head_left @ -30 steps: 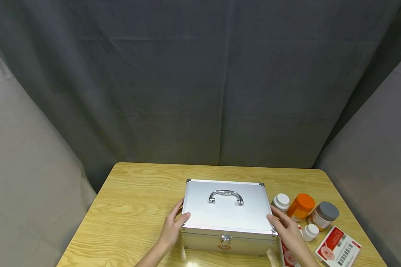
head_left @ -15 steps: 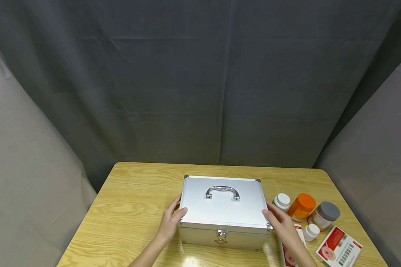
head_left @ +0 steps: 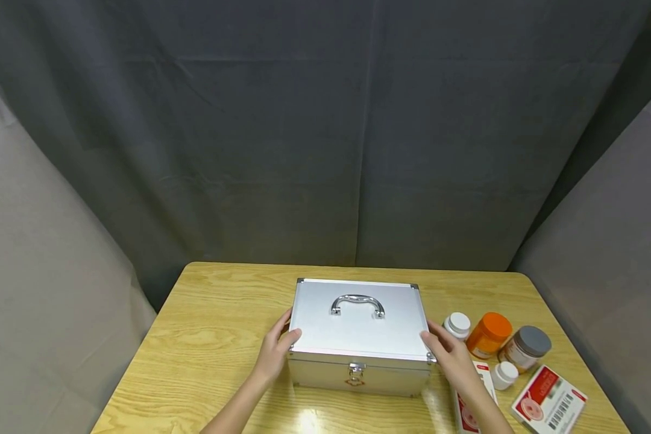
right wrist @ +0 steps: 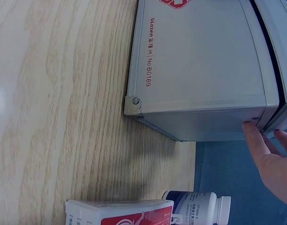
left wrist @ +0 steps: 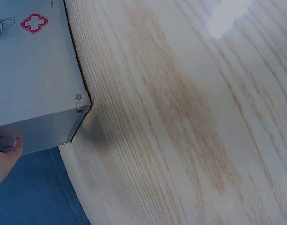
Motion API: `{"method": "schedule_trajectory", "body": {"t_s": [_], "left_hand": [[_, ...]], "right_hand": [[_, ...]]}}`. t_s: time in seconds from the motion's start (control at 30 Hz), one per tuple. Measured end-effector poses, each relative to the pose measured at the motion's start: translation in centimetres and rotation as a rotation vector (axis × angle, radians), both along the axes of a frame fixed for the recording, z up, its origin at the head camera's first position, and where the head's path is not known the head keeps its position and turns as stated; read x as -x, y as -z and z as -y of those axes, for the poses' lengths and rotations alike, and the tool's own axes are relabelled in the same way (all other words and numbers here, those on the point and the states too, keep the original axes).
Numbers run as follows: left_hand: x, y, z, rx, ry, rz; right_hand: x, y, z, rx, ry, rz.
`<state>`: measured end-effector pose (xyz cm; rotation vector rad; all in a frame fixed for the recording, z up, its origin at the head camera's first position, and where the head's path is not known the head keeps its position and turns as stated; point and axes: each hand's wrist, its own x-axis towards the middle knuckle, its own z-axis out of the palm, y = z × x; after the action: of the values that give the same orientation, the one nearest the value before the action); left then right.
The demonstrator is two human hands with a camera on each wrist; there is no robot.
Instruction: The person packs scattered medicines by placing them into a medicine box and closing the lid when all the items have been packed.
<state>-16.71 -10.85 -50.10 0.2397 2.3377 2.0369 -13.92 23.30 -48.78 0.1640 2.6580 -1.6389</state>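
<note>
A silver metal first-aid box [head_left: 314, 325] stands lidded on the table, with a chrome handle on top and a front latch. Its front bears a red cross emblem, seen in the left wrist view. My left hand [head_left: 273, 354] holds the box's left side, thumb over the lid's edge and fingers along the side wall. On the opposite side my right hand [head_left: 456, 361] grips the right edge the same way. In the right wrist view a dark seam separates the lid from the body, with fingertips [right wrist: 253, 129] touching the side near it.
Right of the box stand a white-capped bottle [head_left: 458, 324], an orange bottle [head_left: 489, 335], a grey-lidded jar [head_left: 525, 349] and a small white-capped bottle [head_left: 504, 375]. A red-and-white carton [head_left: 550, 400] lies in front; another carton [head_left: 466, 416] is partly behind my right forearm. A dark curtain [head_left: 314, 150] hangs behind the table.
The first-aid box has shifted toward the back of the table and slightly left, with both hands moving along on its sides. The bottles and cartons have stayed in place.
</note>
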Motion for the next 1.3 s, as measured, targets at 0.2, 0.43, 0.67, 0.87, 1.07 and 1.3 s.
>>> {"method": "schedule_trajectory", "body": {"t_s": [0.2, 0.43, 0.67, 0.87, 1.07, 1.3], "left_hand": [[0.7, 0.7, 0.1, -0.011, -0.01, -0.009], [1.3, 1.0, 0.3, -0.013, -0.007, -0.028], [1.8, 1.2, 0.4, -0.009, -0.01, -0.015], [2.0, 1.2, 0.4, -0.017, -0.009, -0.011], [2.2, 1.3, 0.4, -0.015, -0.01, -0.012], [2.5, 1.6, 0.5, -0.023, -0.015, -0.015]], "right_hand": [[0.4, 0.2, 0.2, -0.002, 0.004, -0.022], [1.0, 0.3, 0.4, -0.001, 0.014, -0.025], [1.4, 0.5, 0.6, 0.044, 0.011, -0.011], [1.8, 0.6, 0.7, 0.037, 0.008, -0.02], [2.0, 0.7, 0.7, 0.04, -0.001, -0.015], [2.4, 0.8, 0.7, 0.049, 0.005, -0.031]]}}
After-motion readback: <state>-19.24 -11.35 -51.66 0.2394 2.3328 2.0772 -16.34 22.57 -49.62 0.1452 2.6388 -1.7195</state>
